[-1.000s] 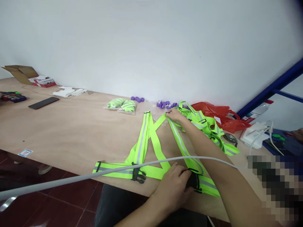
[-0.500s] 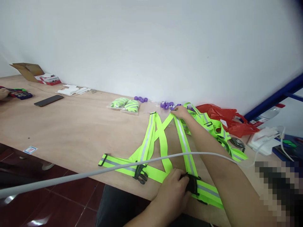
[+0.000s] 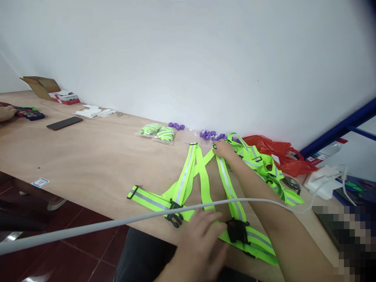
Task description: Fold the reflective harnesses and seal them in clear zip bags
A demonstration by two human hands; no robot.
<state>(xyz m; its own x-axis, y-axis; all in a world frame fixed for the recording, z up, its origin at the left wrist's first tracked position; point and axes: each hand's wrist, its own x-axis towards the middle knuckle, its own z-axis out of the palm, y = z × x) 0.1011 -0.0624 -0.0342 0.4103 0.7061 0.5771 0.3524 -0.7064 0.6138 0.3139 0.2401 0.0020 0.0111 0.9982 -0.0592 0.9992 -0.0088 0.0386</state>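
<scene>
A neon green reflective harness [image 3: 202,178] lies spread on the table, its straps crossing in the middle. My right hand [image 3: 223,150] has its fingers closed on the top end of the harness's right strap, by a small black slider. My left hand [image 3: 202,235], blurred, hovers over the lower band with fingers apart and nothing in them. Right of it sits a black buckle [image 3: 238,231] on the band; another black buckle [image 3: 174,213] is at the left strap's foot. A pile of similar green straps [image 3: 258,160] lies right of my right hand.
A pale cable [image 3: 117,222] crosses in front. Behind are bagged green straps [image 3: 165,134], purple rings [image 3: 207,135] and a red plastic bag [image 3: 273,150]. Leftward lie a dark phone [image 3: 64,123], white papers [image 3: 91,112], a cardboard box [image 3: 41,87] and another person's hand [image 3: 7,113].
My left hand has let go of the black buckle at the lower right and opened, shifting slightly left. My right hand stays at the strap's top end. The view has shifted slightly.
</scene>
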